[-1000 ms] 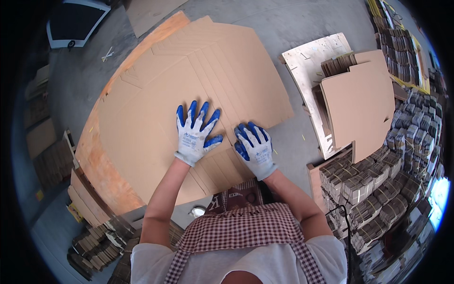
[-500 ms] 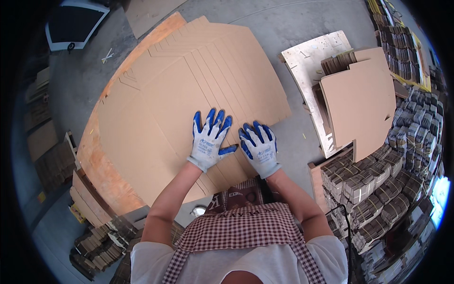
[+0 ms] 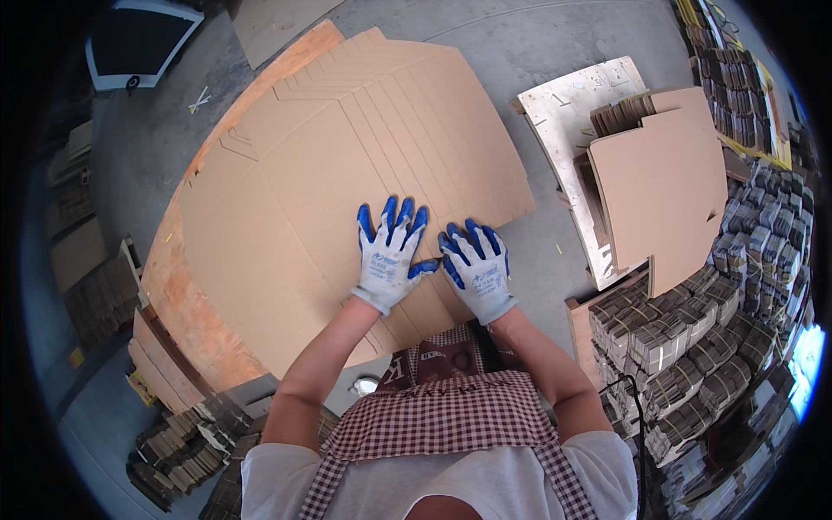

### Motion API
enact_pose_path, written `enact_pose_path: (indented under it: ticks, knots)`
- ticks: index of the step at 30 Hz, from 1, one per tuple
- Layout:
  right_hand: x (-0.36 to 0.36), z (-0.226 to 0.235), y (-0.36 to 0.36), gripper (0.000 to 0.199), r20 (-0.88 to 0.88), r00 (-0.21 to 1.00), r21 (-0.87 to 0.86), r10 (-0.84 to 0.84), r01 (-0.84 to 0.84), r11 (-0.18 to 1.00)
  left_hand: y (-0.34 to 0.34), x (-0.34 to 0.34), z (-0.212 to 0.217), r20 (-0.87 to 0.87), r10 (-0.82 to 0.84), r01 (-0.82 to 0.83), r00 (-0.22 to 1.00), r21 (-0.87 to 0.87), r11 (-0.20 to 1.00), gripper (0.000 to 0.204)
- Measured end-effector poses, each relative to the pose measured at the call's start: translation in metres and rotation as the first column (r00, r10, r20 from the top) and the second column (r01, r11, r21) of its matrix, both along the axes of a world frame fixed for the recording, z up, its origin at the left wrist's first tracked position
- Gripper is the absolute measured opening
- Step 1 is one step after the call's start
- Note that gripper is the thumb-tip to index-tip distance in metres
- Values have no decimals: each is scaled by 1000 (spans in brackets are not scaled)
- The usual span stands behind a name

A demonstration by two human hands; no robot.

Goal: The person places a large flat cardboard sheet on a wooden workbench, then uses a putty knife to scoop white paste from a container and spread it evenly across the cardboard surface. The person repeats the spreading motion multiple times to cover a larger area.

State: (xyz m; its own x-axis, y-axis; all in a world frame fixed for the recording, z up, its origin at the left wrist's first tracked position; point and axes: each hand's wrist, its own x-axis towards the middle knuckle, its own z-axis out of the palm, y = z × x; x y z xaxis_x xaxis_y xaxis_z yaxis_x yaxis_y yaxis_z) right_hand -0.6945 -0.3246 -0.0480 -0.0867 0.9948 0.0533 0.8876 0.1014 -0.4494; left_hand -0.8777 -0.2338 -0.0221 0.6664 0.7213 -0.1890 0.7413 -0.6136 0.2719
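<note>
Large flat brown cardboard sheets (image 3: 286,199) lie overlapped in a fanned stack, their right-hand edges stepped like stairs. My left hand (image 3: 391,258), in a white glove with blue fingertips, rests flat on the stepped edges with its fingers spread. Close beside it, my right hand (image 3: 475,267) wears a matching glove and lies with fingers stretched over the right part of the sheets. The left thumb reaches almost to the right hand. Neither hand grips anything that I can see. Under the sheets is an orange-brown wooden board (image 3: 195,316), showing along the left side.
To the right, a pale wooden board (image 3: 555,130) carries more cut cardboard (image 3: 659,191). Strapped bundles of cardboard (image 3: 659,334) are piled at the lower right. A dark-topped cart (image 3: 139,43) stands far left, and other cardboard bundles (image 3: 186,451) lie lower left.
My left hand has slid slightly to the right, its thumb now nearer the right hand. The right hand and the sheets look almost unchanged.
</note>
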Motion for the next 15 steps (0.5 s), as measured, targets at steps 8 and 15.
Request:
enact_pose_path:
  ticks: [8, 15]
  knots:
    - [0, -2, -1, 35, 7, 1000, -2, 8, -8, 1000, 5, 0, 12, 2, -18, 18, 1000, -49, 999, 96]
    - [1, -2, 0, 35, 13, 1000, 17, -1, 1, 1000, 50, 0, 20, 113, -20, 7, 993, 113, 994, 73]
